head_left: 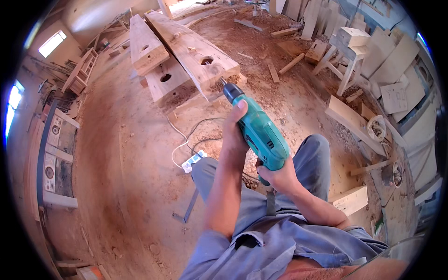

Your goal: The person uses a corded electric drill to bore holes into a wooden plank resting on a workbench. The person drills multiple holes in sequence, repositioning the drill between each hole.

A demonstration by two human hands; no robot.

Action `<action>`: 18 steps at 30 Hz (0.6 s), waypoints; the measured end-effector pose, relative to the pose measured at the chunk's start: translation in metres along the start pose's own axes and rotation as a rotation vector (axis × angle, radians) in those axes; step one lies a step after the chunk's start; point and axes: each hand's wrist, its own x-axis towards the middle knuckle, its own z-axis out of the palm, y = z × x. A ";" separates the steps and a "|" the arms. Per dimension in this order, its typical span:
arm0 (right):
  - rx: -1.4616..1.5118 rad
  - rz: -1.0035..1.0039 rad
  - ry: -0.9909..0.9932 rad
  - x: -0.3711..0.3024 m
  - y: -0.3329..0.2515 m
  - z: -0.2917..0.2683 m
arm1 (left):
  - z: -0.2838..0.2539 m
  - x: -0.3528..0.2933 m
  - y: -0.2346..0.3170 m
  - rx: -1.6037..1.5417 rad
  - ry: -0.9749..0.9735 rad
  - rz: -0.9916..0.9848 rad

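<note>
glossy teal plastic drill (261,135), rough wood beams (196,56)

Drill (259,133) held in both hands, its tip on the beam (193,51); power strip (192,161) on floor below-left; stool (350,56) right

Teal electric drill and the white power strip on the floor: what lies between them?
In the head view, the left hand and forearm; beyond them bare sawdust floor with cables.
</note>
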 end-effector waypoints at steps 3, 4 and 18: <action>0.004 0.011 -0.021 -0.013 0.007 -0.007 | 0.005 -0.010 -0.009 0.059 0.019 0.033; -0.002 0.015 -0.022 -0.019 0.006 -0.009 | 0.010 -0.016 -0.013 0.055 0.035 0.040; 0.012 0.063 -0.017 -0.051 -0.006 -0.029 | 0.017 -0.035 -0.034 0.022 -0.010 -0.013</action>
